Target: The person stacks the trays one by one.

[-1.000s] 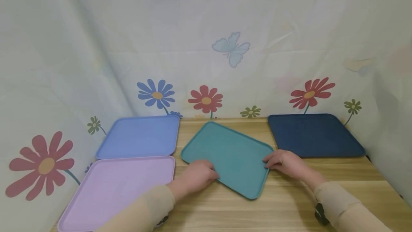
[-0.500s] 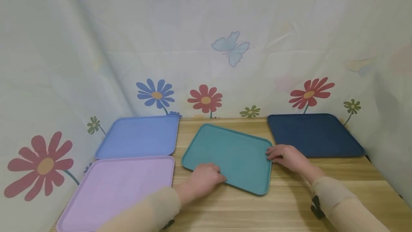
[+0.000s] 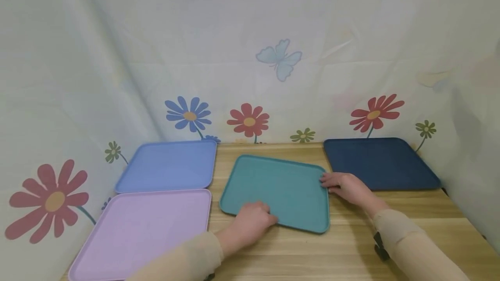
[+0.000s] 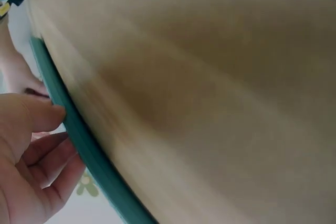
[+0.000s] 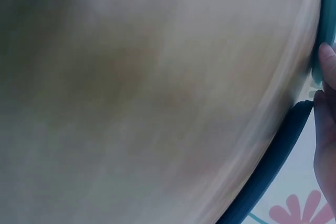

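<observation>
Head view: I've got left hand [image 3: 251, 223] pinching near rim of teal tray [image 3: 281, 185], right hand [image 3: 348, 186] pinching its side rim, tray just left and nearside of navy tray [image 3: 379, 164]; probably light, stiff, slick, best held by rim.

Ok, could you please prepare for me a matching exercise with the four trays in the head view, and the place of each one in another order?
Things:
1. teal tray
2. lilac tray
3. light blue tray
4. navy tray

Places:
A. back right
B. front left
C. in the middle, touched by the left grip and the right grip
D. back left

Right pairs: 1-C, 2-B, 3-D, 4-A
</observation>
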`<state>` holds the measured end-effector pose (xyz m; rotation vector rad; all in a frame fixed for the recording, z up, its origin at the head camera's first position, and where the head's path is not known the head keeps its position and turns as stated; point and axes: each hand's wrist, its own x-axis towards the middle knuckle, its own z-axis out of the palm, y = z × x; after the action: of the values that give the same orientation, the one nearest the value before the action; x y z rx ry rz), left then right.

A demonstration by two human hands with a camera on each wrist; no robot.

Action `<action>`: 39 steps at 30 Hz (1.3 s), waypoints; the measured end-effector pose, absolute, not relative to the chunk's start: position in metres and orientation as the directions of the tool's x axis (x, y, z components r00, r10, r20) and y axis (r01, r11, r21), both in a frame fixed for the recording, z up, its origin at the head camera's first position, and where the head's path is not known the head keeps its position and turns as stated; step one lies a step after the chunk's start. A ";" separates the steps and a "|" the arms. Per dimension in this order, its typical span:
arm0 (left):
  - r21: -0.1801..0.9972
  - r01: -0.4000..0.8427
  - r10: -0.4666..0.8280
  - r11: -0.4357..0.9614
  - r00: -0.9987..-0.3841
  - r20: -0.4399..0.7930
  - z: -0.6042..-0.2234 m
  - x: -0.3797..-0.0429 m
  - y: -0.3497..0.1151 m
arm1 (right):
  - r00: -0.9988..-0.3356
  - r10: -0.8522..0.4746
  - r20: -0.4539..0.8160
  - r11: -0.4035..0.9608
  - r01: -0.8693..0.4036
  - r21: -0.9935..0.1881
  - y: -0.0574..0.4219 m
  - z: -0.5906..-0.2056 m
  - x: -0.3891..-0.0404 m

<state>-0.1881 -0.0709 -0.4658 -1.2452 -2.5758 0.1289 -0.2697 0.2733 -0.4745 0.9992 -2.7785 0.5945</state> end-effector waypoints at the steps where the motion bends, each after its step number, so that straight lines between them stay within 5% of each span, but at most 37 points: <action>1: -0.212 0.748 0.777 0.629 -0.593 0.210 -0.466 -0.186 -0.070 | -0.771 -0.586 0.249 0.703 -0.637 -0.316 0.273 -0.475 -0.271; 19: -0.287 0.711 0.767 0.642 -0.590 0.252 -0.474 -0.179 -0.067 | -0.780 -0.583 0.228 0.717 -0.626 -0.307 0.271 -0.474 -0.278; 31: 0.066 0.804 0.765 0.591 -0.584 0.272 -0.481 -0.192 -0.088 | -0.782 -0.582 0.223 0.716 -0.622 -0.316 0.273 -0.475 -0.283; 39: 0.164 0.732 0.726 0.661 -0.679 0.109 -0.478 -0.196 -0.097 | -0.784 -0.583 0.214 0.715 -0.620 -0.324 0.273 -0.473 -0.282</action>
<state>-0.1958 -0.0974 -0.4784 -1.2437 -2.8321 -0.3033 -0.2822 0.2727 -0.4726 0.9917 -2.8193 0.5860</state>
